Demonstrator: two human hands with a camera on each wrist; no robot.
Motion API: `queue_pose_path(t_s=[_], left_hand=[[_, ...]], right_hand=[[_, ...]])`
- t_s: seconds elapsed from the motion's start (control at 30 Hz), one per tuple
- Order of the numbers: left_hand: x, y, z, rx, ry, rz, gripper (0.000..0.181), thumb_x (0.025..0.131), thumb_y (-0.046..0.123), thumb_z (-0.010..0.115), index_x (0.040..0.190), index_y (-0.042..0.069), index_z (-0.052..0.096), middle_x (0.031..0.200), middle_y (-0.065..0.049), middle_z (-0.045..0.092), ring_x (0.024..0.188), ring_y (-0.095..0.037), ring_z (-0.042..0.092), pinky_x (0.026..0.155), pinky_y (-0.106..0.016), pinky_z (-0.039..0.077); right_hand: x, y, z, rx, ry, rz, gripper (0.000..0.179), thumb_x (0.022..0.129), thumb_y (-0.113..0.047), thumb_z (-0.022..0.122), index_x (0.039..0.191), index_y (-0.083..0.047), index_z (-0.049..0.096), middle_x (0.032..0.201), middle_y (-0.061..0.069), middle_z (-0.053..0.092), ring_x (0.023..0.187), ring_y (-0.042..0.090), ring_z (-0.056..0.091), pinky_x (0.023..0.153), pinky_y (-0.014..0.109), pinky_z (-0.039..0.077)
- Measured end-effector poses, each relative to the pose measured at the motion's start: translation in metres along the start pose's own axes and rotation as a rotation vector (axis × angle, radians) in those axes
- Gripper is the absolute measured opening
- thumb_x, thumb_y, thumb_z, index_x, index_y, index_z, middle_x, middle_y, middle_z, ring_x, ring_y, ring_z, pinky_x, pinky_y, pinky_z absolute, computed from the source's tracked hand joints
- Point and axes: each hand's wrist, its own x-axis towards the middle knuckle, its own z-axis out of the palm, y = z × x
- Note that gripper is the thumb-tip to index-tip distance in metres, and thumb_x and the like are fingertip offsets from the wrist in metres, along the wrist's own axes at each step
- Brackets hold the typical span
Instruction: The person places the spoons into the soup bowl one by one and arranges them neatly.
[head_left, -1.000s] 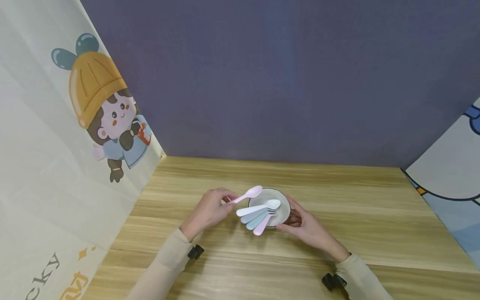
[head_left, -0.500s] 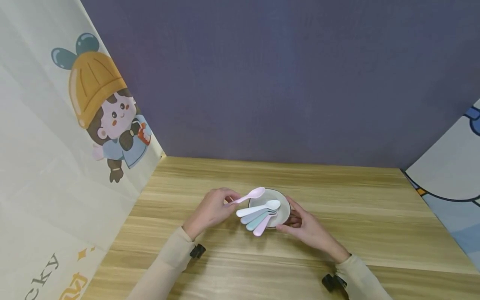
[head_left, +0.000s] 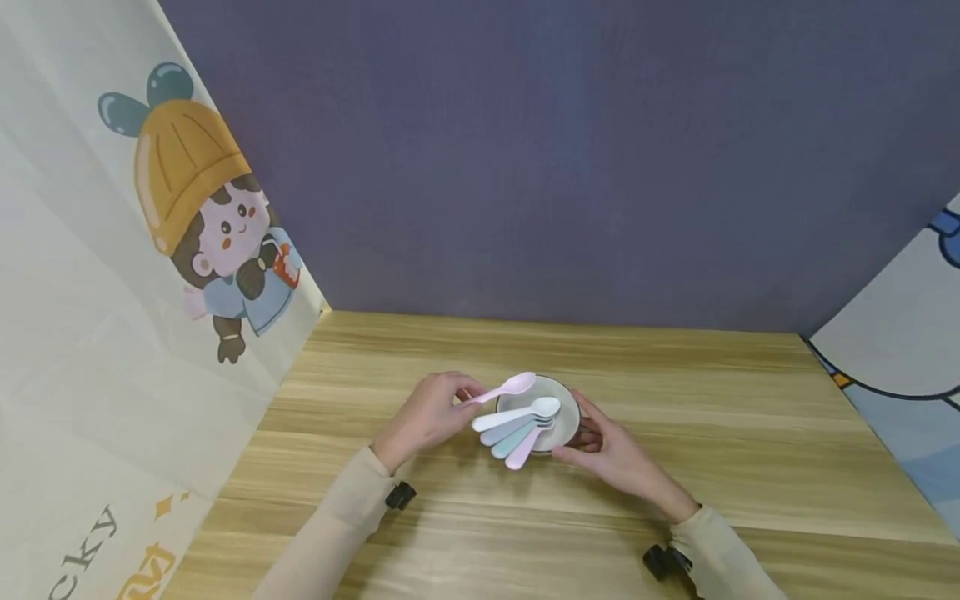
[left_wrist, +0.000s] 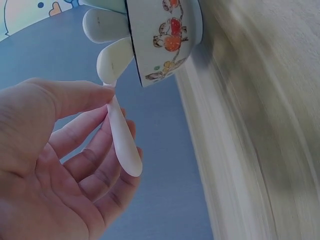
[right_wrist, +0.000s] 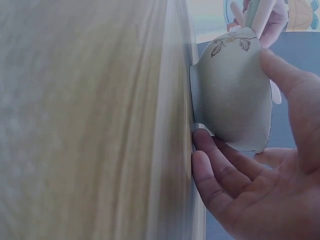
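Note:
My left hand (head_left: 431,414) pinches a pink spoon (head_left: 517,383) between thumb and fingers. The spoon's head hangs over the far left part of a small white bowl (head_left: 567,421). Several spoons rest in the bowl with handles fanned over its near left rim: a white spoon (head_left: 546,407) on top, then a greyish one, a teal one (head_left: 506,448) and another pink one (head_left: 521,455). My right hand (head_left: 618,458) holds the bowl from the right, thumb near the rim and fingers around its lower side. Orange fruit decoration shows on the bowl's wall (left_wrist: 150,35) in the left wrist view.
The bowl stands on a wood-grain table (head_left: 480,550). Behind it rises a dark blue-grey panel (head_left: 555,167). A pale cloth with a cartoon figure (head_left: 202,192) hangs at the left, and another printed cloth (head_left: 892,308) at the right.
My left hand has moved slightly to the right, bringing the pink spoon's head further over the bowl. The right hand, the bowl and the spoons in it have stayed in place.

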Motion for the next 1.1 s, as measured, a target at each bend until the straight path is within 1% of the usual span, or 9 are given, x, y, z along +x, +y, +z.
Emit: queue_pose_path(t_s=[0.17,0.4,0.63,0.8,1.1], left_hand=[[0.0018,0.0005,0.0020,0.002,-0.023,-0.002,0.023,0.095,0.017,0.074,0.117,0.013,0.081,0.107,-0.003,0.077,0.087,-0.013,0.066,0.074,-0.030,0.055],[0.0033,0.0013,0.0048,-0.001,-0.023,0.022,0.022,0.097,0.018,0.074,0.117,0.013,0.081,0.106,-0.003,0.078,0.088,-0.012,0.067,0.076,-0.030,0.056],[0.0055,0.0027,0.0063,-0.002,-0.028,0.027,0.023,0.096,0.017,0.074,0.117,0.012,0.081,0.107,-0.003,0.078,0.089,-0.013,0.068,0.076,-0.030,0.056],[0.0070,0.0036,0.0070,0.000,-0.030,0.031,0.022,0.096,0.017,0.075,0.117,0.012,0.081,0.107,-0.004,0.078,0.090,-0.014,0.068,0.078,-0.031,0.057],[0.0094,0.0056,0.0081,0.019,-0.048,0.033,0.023,0.097,0.017,0.074,0.118,0.012,0.081,0.107,-0.004,0.079,0.091,-0.014,0.069,0.080,-0.032,0.058]], right_hand=[[0.0011,0.0001,-0.0003,-0.019,-0.003,0.005,0.110,0.088,-0.034,0.089,0.170,-0.007,0.020,0.135,0.022,0.071,0.111,0.021,0.074,0.089,0.020,0.060],[0.0023,0.0013,-0.0001,-0.020,-0.005,-0.007,0.110,0.088,-0.032,0.088,0.170,-0.006,0.020,0.134,0.021,0.072,0.108,0.020,0.075,0.088,0.021,0.060],[0.0009,0.0021,0.0004,-0.003,-0.005,-0.001,0.110,0.088,-0.030,0.089,0.170,-0.006,0.019,0.133,0.023,0.072,0.109,0.021,0.075,0.089,0.021,0.060],[0.0005,0.0020,-0.0006,-0.004,-0.004,-0.002,0.109,0.089,-0.031,0.088,0.170,-0.006,0.020,0.135,0.024,0.071,0.109,0.022,0.075,0.088,0.020,0.060],[0.0001,-0.0001,-0.0004,0.006,-0.007,0.005,0.109,0.089,-0.030,0.088,0.170,-0.006,0.020,0.136,0.024,0.071,0.111,0.023,0.075,0.089,0.020,0.060]])
